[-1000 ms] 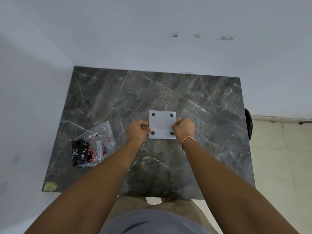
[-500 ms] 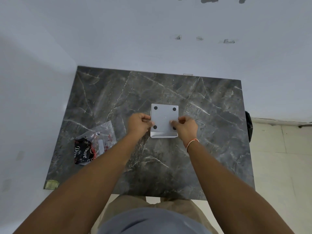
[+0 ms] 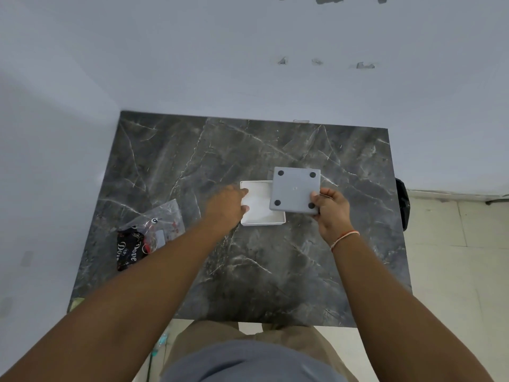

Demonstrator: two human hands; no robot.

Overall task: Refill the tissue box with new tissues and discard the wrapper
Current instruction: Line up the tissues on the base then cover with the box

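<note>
The right hand [image 3: 332, 209] grips the grey base [image 3: 295, 190] at its near right corner, thumb on top beside one of four dark pads, holding it lifted and overlapping the right edge of the white box [image 3: 261, 204]. The left hand [image 3: 227, 206] rests at the box's left wall with fingers loosely curled and holding nothing. The tissue pack [image 3: 146, 237] lies on the table [image 3: 192, 161], well apart to the left of the left hand.

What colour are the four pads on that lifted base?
Dark grey to black on the grey base, seen in the head view.
</note>
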